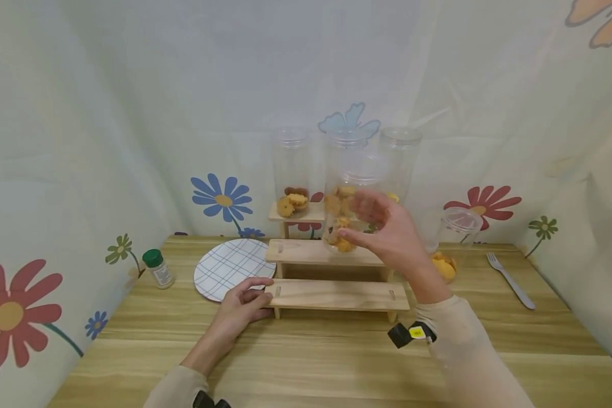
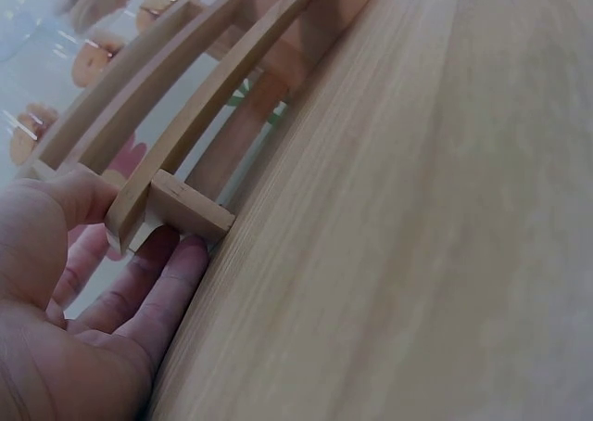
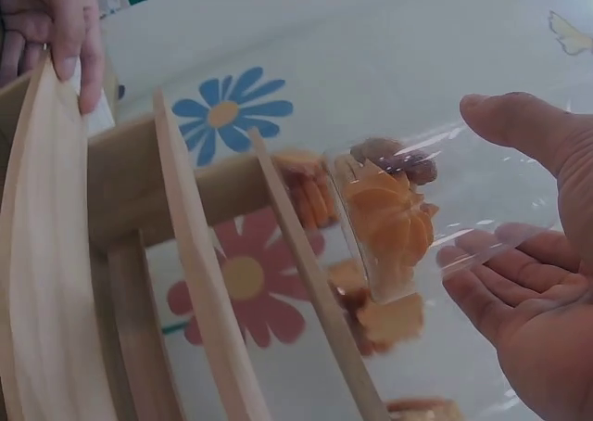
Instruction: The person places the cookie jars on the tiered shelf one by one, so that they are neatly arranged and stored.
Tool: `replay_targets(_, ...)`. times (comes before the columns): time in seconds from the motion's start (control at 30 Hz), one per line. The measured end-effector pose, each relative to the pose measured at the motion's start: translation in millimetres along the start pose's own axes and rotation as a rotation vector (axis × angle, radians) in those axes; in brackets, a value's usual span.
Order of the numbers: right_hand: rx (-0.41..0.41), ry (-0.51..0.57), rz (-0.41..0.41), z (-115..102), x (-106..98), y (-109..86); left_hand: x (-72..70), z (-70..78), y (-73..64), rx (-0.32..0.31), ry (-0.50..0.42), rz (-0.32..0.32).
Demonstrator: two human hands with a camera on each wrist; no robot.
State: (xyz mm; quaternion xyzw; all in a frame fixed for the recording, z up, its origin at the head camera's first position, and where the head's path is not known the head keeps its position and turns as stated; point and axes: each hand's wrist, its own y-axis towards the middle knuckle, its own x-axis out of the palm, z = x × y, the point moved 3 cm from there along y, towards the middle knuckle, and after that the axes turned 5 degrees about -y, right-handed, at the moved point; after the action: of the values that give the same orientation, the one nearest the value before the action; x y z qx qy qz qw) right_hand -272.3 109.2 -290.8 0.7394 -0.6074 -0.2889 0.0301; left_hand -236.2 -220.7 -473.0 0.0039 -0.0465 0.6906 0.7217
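A three-tier wooden stand (image 1: 336, 294) stands on the table. My left hand (image 1: 239, 309) grips the left end of its lowest tier; in the left wrist view the thumb (image 2: 88, 198) is at the board's end and fingertips lie against the short leg (image 2: 192, 208). My right hand (image 1: 395, 235) holds a clear lidded jar (image 3: 384, 217), fingers and thumb on opposite sides. The jar leans over the middle tier, cookies gathered at its bottom. Behind it, tall clear jars with cookies, such as the left one (image 1: 292, 170), stand on the top tier.
Another clear jar (image 1: 443, 263) with orange cookies stands right of the stand. A fork (image 1: 510, 280) lies farther right. Left of the stand are a checked round plate (image 1: 214, 272) and a green-capped bottle (image 1: 159, 269). A flower-printed curtain (image 1: 224, 85) hangs behind the table.
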Motion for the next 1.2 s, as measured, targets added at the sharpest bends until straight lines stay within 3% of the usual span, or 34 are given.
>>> replay_targets(0.37,-0.025,-0.005,0.006,1.7,68.1,24.4,-2.3,0.4,-1.6,0.01,-0.004,-0.005)
replay_targets(0.57,0.021,-0.067,0.049,6.7,95.5,29.4,-0.5,1.4,-2.0,0.006,-0.002,-0.007)
replay_targets(0.87,0.002,-0.076,0.119,10.8,114.8,31.9,2.3,1.5,-0.4,0.0,-0.012,-0.025)
replay_targets(1.2,0.045,-0.063,0.139,13.9,123.6,33.1,1.2,1.1,-0.3,-0.002,-0.019,-0.03)
